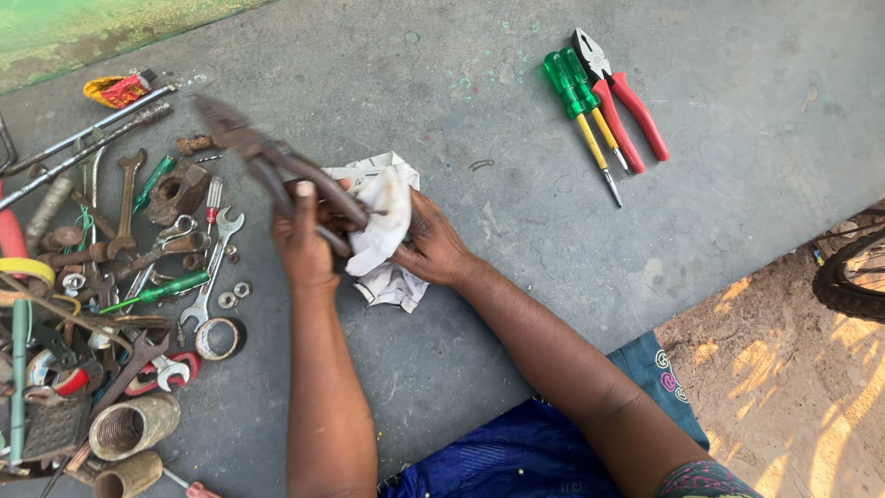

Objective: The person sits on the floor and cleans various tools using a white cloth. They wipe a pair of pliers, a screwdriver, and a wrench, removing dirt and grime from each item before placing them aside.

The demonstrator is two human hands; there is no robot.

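The left hand (304, 242) has its fingers curled shut around the handles of rusty brown pliers (267, 157), thumb laid up along the metal, the nose pointing up and left over the concrete floor (461, 92). The right hand (433, 249) pinches a crumpled white rag (383, 217) against those handles, fingers pressed together inside the cloth. The risk, judging by the blur on the pliers, is that the rusty handles slip or snap closed on the fingers buried in the rag, or that the swinging nose knocks into the heap just to the left. That heap holds spanners (214, 267), a green-handled screwdriver (157, 290), washers and 2 metal pipe sockets (129, 429). Well apart, up to the right, lie 2 green-handled screwdrivers (581, 101) beside red-handled pliers (622, 101). A bicycle tyre (853, 277) shows at the right edge.
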